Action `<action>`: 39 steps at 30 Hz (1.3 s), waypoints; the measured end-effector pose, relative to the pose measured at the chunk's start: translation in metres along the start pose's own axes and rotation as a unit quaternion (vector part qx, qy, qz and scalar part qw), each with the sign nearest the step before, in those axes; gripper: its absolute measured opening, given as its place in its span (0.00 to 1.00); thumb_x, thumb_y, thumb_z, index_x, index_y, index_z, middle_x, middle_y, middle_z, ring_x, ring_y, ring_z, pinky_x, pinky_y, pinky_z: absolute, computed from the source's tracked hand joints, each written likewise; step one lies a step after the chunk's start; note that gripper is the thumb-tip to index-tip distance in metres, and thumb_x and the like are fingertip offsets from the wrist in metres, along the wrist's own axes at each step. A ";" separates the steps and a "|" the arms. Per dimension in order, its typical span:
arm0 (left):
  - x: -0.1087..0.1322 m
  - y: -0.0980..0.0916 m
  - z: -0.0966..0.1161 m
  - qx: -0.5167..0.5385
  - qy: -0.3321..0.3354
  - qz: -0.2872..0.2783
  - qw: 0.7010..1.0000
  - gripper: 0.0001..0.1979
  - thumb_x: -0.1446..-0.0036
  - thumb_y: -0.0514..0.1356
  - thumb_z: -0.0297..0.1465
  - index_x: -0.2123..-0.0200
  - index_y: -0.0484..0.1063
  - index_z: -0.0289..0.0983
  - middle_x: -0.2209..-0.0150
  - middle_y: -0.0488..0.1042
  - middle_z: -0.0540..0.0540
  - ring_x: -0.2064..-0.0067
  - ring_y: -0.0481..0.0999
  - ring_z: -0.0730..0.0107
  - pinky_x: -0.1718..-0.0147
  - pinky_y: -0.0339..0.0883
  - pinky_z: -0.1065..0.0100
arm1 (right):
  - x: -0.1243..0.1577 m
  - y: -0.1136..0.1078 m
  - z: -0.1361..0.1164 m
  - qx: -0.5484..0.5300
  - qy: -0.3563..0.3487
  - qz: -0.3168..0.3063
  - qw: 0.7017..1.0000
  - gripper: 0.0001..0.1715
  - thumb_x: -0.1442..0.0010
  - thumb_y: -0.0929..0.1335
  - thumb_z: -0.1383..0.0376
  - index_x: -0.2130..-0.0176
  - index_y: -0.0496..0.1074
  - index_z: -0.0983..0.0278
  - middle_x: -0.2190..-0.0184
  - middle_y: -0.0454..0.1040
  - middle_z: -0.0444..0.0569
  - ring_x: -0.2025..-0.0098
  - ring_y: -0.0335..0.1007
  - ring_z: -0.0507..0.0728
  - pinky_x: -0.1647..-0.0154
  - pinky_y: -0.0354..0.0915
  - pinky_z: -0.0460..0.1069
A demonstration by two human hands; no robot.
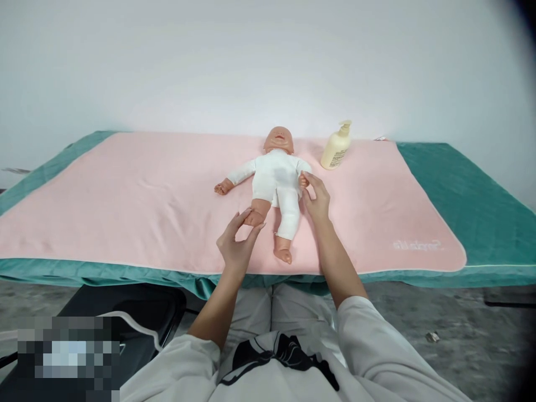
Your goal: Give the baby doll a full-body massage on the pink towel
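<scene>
A baby doll (276, 170) with a white cloth body lies on its back, head toward the wall. My left hand (238, 240) holds the doll's foot on the left side between thumb and fingers; that lower leg is bare, bent and partly foreshortened. With thumb and fingertips, my right hand (317, 196) pinches the doll's small hand on the right side. The doll's other arm stretches out to the left, and its other leg points toward me. Beneath the doll is a pink mat (167, 190).
Right of the doll's head stands a cream pump bottle (336, 148). A green cover (473, 195) shows around the mat on the table, which meets a white wall (268, 61). At lower left are a black chair (138, 307) and a white cable (134, 324).
</scene>
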State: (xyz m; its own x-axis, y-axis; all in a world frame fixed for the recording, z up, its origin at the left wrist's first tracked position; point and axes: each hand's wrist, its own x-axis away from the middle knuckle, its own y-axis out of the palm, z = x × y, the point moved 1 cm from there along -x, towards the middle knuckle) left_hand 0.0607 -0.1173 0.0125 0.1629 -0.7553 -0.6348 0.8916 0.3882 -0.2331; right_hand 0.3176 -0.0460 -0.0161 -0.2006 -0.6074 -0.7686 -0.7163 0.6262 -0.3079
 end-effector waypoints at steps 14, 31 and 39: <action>0.055 -0.041 -0.013 -0.009 0.023 -0.019 1.000 0.18 0.46 0.71 0.33 0.52 0.78 0.37 0.54 0.82 0.43 0.51 0.83 0.55 0.45 0.77 0.53 | 0.016 -0.023 0.031 0.068 0.172 0.121 0.975 0.33 0.39 0.66 0.59 0.36 0.62 0.63 0.44 0.66 0.59 0.42 0.68 0.61 0.42 0.70 0.58; 0.084 -0.043 -0.040 -0.062 -0.073 -0.034 0.995 0.19 0.47 0.72 0.36 0.53 0.79 0.36 0.55 0.82 0.39 0.52 0.83 0.53 0.48 0.77 0.53 | 0.032 -0.030 0.025 0.110 0.295 0.034 0.948 0.29 0.41 0.67 0.67 0.41 0.68 0.68 0.47 0.71 0.62 0.46 0.72 0.62 0.39 0.67 0.60; 0.071 -0.044 -0.021 -0.027 -0.097 -0.033 0.994 0.20 0.46 0.70 0.38 0.51 0.78 0.38 0.54 0.82 0.42 0.53 0.83 0.58 0.49 0.77 0.58 | 0.031 -0.028 0.017 0.107 0.274 0.045 0.955 0.29 0.40 0.65 0.70 0.40 0.67 0.69 0.47 0.71 0.61 0.46 0.72 0.62 0.40 0.68 0.58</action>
State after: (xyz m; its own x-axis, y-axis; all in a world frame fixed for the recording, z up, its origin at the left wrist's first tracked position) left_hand 0.0242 -0.1765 -0.0381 0.1881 -0.8655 -0.4643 0.8801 0.3584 -0.3113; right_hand 0.3429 -0.0741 -0.0413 -0.6161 -0.6751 -0.4058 -0.5395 0.7370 -0.4071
